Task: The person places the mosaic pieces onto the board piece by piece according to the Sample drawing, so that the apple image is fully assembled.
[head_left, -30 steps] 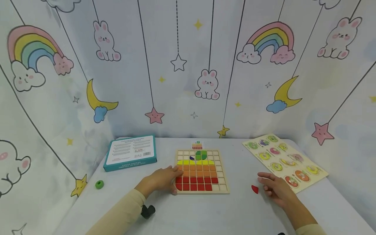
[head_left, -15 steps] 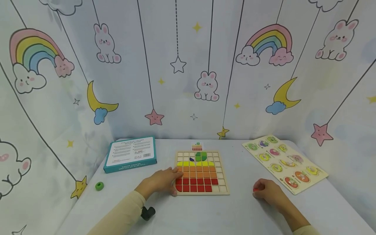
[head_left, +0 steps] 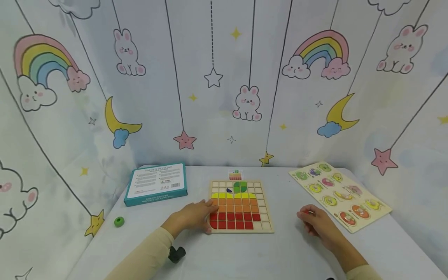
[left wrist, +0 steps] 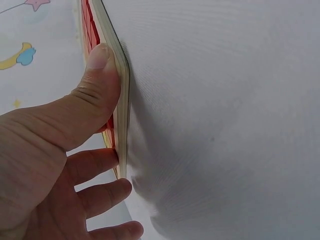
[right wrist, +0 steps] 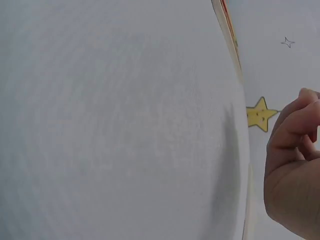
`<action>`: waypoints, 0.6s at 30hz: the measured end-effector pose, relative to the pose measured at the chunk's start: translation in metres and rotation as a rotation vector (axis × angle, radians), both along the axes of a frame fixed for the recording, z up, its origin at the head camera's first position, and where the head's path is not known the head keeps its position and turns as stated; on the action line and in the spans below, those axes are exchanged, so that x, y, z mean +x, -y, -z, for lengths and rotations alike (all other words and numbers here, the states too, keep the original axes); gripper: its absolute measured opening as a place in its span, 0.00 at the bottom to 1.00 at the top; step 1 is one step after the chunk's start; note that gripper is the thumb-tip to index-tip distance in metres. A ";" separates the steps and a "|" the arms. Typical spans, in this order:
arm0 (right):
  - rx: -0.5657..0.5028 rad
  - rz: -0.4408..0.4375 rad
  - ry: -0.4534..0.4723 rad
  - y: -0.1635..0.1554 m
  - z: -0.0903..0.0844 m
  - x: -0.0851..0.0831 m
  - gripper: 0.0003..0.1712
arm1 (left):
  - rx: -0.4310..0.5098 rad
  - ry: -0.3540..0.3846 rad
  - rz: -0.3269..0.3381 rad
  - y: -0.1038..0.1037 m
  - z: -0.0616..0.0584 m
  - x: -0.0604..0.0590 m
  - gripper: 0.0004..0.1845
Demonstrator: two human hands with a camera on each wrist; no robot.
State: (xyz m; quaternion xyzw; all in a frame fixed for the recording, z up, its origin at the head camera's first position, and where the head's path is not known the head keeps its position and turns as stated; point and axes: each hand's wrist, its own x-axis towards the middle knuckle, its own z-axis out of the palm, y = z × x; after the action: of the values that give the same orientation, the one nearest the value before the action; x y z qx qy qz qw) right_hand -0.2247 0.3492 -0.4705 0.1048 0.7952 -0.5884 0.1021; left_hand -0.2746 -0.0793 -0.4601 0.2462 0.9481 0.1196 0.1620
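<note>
A wooden grid board [head_left: 266,227] lies in the middle of the table, mostly filled with red, orange, yellow and green tiles. My left hand [head_left: 194,215] rests flat against its left edge, thumb on the rim [left wrist: 121,80], fingers straight. My right hand [head_left: 315,221] is to the right of the board, fingers curled round a small red piece [head_left: 305,212] that barely shows at the fingertips. In the right wrist view the curled fingers [right wrist: 295,125] show but the piece is hidden.
A teal box [head_left: 156,183] lies at the back left. A fruit peg puzzle [head_left: 341,194] sits at the right, close to my right hand. A green ring [head_left: 119,221] is near the left edge, a small card [head_left: 235,174] behind the board, a black object [head_left: 176,254] under my left forearm.
My right hand closed over the red piece that lay on the table, picked it up and shifted slightly left toward the board. The left hand stayed on the board's edge.
</note>
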 end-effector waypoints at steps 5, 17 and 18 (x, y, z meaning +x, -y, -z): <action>-0.126 0.016 -0.032 0.005 -0.001 -0.005 0.15 | -0.010 -0.010 0.008 -0.001 0.000 0.000 0.43; -0.189 0.049 -0.018 0.015 -0.002 -0.008 0.29 | -0.013 -0.008 0.001 0.000 -0.001 0.002 0.43; -0.226 0.051 -0.016 0.015 -0.002 -0.009 0.29 | -0.014 -0.006 -0.001 0.000 -0.001 0.002 0.43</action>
State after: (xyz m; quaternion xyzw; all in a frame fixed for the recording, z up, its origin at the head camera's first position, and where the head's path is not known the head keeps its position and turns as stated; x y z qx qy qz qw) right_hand -0.2335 0.3337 -0.4684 0.1079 0.7216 -0.6776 0.0919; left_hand -0.2725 -0.0791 -0.4589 0.2450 0.9495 0.1125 0.1605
